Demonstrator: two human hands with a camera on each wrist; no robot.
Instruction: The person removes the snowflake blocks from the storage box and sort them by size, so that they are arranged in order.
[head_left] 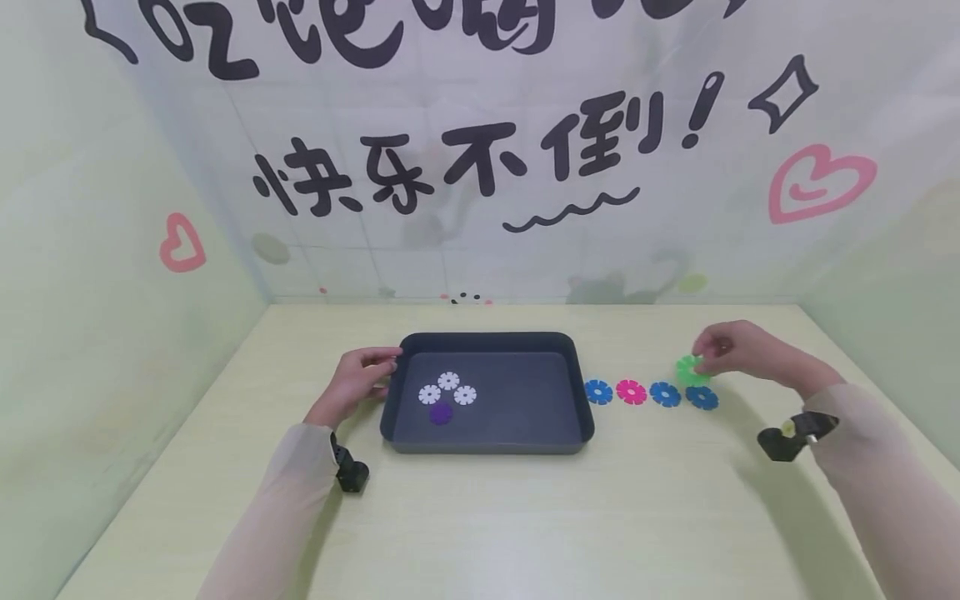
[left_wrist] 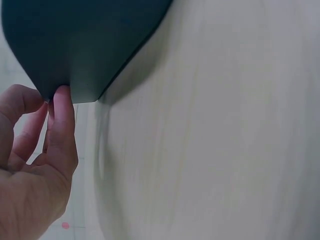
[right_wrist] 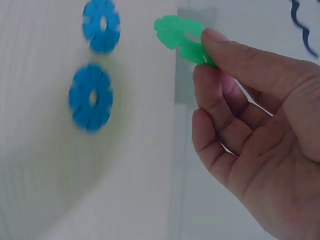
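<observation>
In the head view my right hand (head_left: 742, 350) is over the table, pinching a green snowflake disc (head_left: 691, 369) between thumb and forefinger. The right wrist view shows that same green disc (right_wrist: 176, 36) in the fingertips, with two blue discs below it. My left hand (head_left: 352, 385) grips the left rim of a dark grey tray (head_left: 517, 408), thumb and fingers on its edge. Inside the tray's left half lie three white discs (head_left: 448, 381) and one purple disc (head_left: 441, 412). Seen from the left wrist, my left hand (left_wrist: 42, 160) pinches the tray's corner.
Right of the tray, a row of discs lies on the table: a blue disc (head_left: 598, 392), a pink disc (head_left: 632, 392), another blue disc (head_left: 665, 394) and a last blue disc (head_left: 702, 397). Pale walls (head_left: 465, 258) with printed lettering enclose the back and sides.
</observation>
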